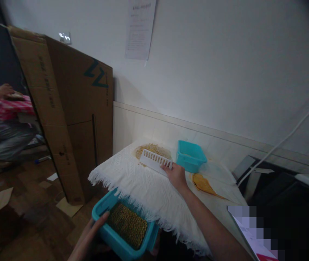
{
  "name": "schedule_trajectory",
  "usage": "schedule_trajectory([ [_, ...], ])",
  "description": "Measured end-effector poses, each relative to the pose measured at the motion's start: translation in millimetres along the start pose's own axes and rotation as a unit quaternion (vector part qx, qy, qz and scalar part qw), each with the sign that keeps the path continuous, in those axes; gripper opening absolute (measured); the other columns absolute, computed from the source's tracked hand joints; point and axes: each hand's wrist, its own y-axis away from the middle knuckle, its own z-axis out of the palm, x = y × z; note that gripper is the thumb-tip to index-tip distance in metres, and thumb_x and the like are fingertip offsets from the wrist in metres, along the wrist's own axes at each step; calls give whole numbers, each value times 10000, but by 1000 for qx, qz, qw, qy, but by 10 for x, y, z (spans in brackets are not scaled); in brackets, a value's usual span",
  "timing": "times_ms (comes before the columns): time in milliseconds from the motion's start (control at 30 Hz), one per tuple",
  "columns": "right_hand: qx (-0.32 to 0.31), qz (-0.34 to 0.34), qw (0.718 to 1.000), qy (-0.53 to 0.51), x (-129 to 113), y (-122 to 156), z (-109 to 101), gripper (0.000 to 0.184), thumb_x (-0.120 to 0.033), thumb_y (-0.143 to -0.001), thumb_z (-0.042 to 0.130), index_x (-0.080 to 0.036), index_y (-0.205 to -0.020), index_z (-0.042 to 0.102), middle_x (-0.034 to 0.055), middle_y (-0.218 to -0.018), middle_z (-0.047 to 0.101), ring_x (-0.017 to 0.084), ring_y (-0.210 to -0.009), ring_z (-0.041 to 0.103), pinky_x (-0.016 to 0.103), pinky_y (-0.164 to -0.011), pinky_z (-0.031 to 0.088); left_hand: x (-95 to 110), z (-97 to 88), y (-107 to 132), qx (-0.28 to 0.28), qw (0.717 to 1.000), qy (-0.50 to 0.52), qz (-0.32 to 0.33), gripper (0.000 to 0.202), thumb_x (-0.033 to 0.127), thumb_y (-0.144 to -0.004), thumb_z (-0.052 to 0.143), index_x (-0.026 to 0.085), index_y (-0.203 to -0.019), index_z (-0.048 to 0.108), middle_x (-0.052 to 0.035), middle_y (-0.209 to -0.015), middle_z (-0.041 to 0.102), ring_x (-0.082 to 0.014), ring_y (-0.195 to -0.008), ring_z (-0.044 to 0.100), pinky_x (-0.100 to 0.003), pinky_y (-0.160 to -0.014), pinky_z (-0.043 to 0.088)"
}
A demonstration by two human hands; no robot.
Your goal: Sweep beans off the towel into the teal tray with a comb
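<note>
Nearest the camera, a blue tub (121,251) sits low against the fringed edge of the table cover, partly filled with greenish-yellow beans (129,224). The left hand (97,228) grips its near-left side, thumb over the rim; the other fingers are mostly hidden. It looks like stiff plastic, probably weighty with its load and likely to spill if tipped, so the thick rim seems the best hold, ideally with a palm beneath.

Farther out, the right hand (176,175) pinches the near-right end of a white slotted strip (154,165). This strip is likely light, rigid plastic, perhaps brittle along its thin bars; its solid lower band should give the firmest hold. It extends left from the fingers, tilted above the white cloth (127,170), beyond and to the right of the tub.

Just past the strip lies a heap of pale beans (154,146). A second tub (191,165) stands beyond the right hand, with a flat orange-brown piece (201,183) near it; its material is unclear. Outward left stands a tall cardboard box (78,98).
</note>
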Motion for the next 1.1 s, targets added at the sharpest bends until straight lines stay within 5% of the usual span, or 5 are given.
schedule_trajectory([
  [333, -14, 0, 1000, 7, -26, 32, 11, 236, -400, -866, 802, -193, -752, 819, 60, -673, 795, 234, -626, 707, 295, -606, 467, 103, 55, 89, 10, 1000, 3, -16, 968, 787, -562, 921, 239, -1318, 665, -182, -1216, 769, -477, -1091, 753, -415, -578, 632],
  [533, -27, 0, 1000, -6, -97, 69, 21, 195, -363, -867, 824, -194, -770, 825, 68, -718, 816, 237, -659, 738, 287, -616, 487, 43, 65, 59, 43, 998, -10, 36, 877, 787, -582, 879, 235, -1241, 711, -179, -1364, 721, -452, -1097, 734, -397, -529, 624],
  [700, -33, 1, 999, -14, -128, 84, 16, 230, -368, -853, 830, -200, -702, 786, 59, -659, 784, 226, -622, 712, 284, -590, 452, 97, 92, 107, 31, 999, -17, -5, 817, 795, -667, 848, 257, -1255, 672, -79, -786, 713, -411, -881, 753, -451, -577, 663],
  [867, -36, 3, 999, -22, -128, 93, 8, 269, -374, -848, 832, -188, -670, 757, 49, -632, 759, 210, -603, 693, 280, -582, 424, 76, 105, 136, 47, 998, -6, 32, 884, 802, -595, 874, 235, -1260, 739, -188, -1446, 708, -592, -1427, 557, -474, -618, 705],
  [1100, -40, 5, 999, -37, -108, 99, 19, 281, -397, -822, 839, -180, -663, 762, 31, -603, 739, 191, -568, 654, 268, -560, 413, 0, -2, 59, 13, 998, -8, 55, 810, 714, -639, 893, 218, -1267, 771, -180, -1657, 588, -638, -1445, 537, -495, -591, 719],
])
